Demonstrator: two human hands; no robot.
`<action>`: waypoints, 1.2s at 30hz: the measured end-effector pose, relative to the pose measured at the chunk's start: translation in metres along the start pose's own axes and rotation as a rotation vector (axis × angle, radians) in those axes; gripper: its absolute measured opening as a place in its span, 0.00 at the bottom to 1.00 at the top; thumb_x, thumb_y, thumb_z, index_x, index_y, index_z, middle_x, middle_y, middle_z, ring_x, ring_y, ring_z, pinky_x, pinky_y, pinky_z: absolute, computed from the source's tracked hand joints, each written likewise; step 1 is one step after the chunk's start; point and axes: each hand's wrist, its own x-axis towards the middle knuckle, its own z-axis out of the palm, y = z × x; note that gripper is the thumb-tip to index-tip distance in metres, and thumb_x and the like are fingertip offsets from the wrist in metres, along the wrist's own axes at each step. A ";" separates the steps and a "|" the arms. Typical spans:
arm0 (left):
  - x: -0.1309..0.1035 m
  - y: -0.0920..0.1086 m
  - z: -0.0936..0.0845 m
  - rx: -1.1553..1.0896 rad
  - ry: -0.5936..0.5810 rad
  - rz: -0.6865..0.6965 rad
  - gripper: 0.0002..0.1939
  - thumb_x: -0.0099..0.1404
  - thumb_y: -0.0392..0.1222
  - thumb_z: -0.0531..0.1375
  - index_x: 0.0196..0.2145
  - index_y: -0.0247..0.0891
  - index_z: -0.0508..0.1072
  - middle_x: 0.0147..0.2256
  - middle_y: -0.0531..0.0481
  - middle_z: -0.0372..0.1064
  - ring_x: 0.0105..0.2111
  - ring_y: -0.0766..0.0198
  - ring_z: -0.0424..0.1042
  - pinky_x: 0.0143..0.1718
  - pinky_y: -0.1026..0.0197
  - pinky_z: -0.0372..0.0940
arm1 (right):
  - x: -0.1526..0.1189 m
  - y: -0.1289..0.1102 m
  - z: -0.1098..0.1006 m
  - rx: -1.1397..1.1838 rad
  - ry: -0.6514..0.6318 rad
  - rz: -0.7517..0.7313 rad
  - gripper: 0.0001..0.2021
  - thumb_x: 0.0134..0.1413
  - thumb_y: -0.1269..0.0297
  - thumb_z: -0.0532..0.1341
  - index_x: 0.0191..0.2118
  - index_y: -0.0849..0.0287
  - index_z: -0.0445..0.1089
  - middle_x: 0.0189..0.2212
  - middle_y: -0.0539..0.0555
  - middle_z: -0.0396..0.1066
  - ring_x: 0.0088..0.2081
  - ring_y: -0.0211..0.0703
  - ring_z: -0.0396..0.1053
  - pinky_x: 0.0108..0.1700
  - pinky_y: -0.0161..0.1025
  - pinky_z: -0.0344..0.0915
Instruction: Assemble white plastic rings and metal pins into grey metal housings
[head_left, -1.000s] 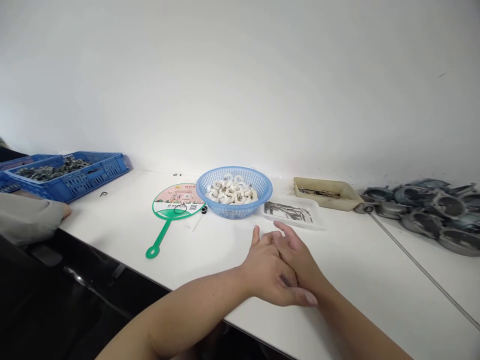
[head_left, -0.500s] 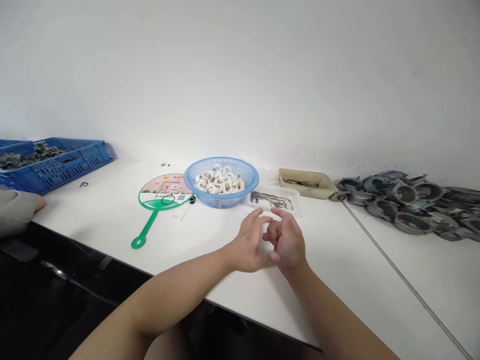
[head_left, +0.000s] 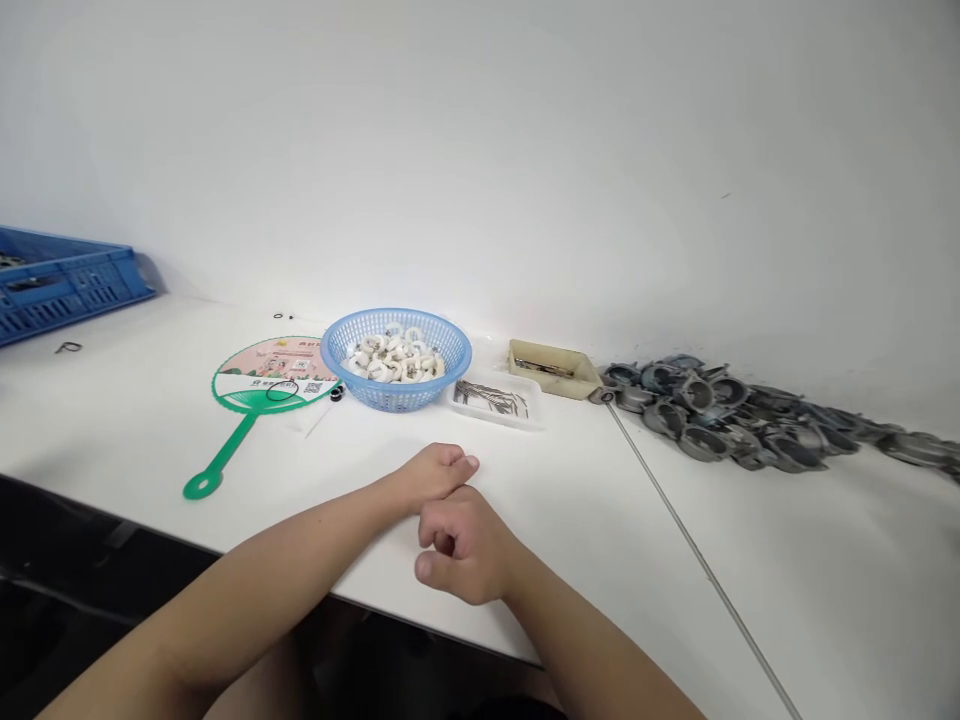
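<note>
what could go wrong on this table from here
If the left hand swings forward, it might knock the shallow white tray and scatter its thin dark pieces. The blue basket of white rings overlaps the fan in this view, so pulling the fan could perhaps nudge it. The heaped grey parts might slide if one is tugged out.

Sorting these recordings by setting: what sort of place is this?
Probably a workshop: a blue basket of white rings, a tray of thin pieces and a pile of grey metallic parts share a white table.
</note>
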 end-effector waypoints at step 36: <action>0.003 -0.002 0.003 -0.252 0.160 0.087 0.19 0.59 0.56 0.52 0.24 0.36 0.60 0.17 0.58 0.54 0.16 0.73 0.53 0.19 0.67 0.51 | -0.002 0.032 -0.006 -0.395 0.520 -0.011 0.21 0.39 0.43 0.61 0.44 0.32 0.66 0.60 0.38 0.47 0.62 0.64 0.27 0.50 0.74 0.50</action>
